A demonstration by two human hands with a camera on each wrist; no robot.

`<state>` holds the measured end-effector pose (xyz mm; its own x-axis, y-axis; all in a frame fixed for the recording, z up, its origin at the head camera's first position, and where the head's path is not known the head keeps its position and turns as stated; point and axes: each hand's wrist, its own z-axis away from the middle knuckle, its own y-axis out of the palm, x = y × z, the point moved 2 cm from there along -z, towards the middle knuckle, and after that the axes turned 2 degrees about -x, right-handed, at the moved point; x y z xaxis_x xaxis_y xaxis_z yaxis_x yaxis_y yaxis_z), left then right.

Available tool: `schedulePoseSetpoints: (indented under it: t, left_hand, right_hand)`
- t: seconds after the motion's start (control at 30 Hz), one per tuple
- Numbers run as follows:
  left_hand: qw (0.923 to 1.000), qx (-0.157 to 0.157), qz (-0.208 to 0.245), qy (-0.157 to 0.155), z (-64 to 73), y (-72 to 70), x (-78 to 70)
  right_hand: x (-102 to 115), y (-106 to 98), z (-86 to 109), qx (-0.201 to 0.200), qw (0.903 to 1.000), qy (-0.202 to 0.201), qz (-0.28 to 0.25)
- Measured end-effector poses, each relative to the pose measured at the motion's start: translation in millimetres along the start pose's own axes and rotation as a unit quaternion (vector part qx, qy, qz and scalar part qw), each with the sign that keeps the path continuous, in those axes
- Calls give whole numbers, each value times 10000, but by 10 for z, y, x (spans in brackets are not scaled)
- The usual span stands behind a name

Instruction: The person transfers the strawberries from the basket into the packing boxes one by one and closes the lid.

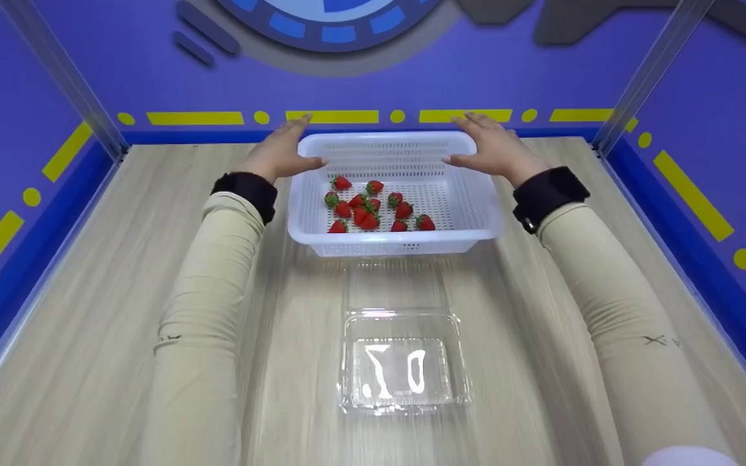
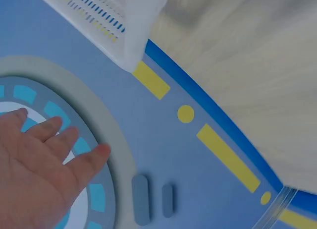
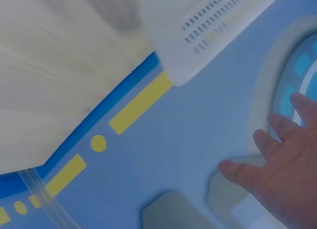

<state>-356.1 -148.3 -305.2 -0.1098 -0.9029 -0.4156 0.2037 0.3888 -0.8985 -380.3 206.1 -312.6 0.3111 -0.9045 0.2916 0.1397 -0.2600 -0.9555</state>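
Observation:
A white perforated plastic basket [image 1: 392, 244] stands on the table near the back wall, with several red strawberries [image 1: 368, 220] on its floor, mostly toward the left and front. My left hand [image 1: 285, 152] is at the basket's back left corner, fingers extended and thumb pointing inward. On the opposite side, my right hand [image 1: 496, 149] is held in the same way near the back right corner. Both wrist views show the left hand [image 2: 44, 164] and the right hand [image 3: 282, 159] with spread fingers, apart from the basket and gripping nothing. Nearer me lies a clear plastic clamshell box [image 1: 405, 369] with its lid folded back.
The wood-grain table [image 1: 120, 291] is enclosed by a blue back wall [image 1: 153, 84] and blue side panels with yellow marks. Metal posts [image 1: 655, 71] rise at the back corners. The clamshell's lid [image 1: 399, 285] lies between its base and the basket.

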Motion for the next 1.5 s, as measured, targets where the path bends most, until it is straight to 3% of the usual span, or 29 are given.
schedulePoseSetpoints:
  t: [0.2,0.43,0.63,0.8,0.97,1.5]
  left_hand:
    - [9974,85,630,-337,50,48,118]
    - [9891,49,1278,-732,217,226,336]
    - [9635,124,2393,-1193,367,421,468]
    - [9483,378,2905,-1223,404,571,536]
    - [9405,490,3129,-1235,381,676,567]
    - [9134,542,3852,-1198,344,760,630]
  right_hand:
    - [227,3,-144,-241,9992,-174,-272]
    - [452,155,-291,-232,9978,-477,-390]
    - [576,290,-388,-89,9972,-634,-386]
    - [681,382,-469,12,9951,-942,-306]
    - [759,488,-533,150,9928,-1175,-205]
    - [819,801,-692,469,9940,-983,-97]
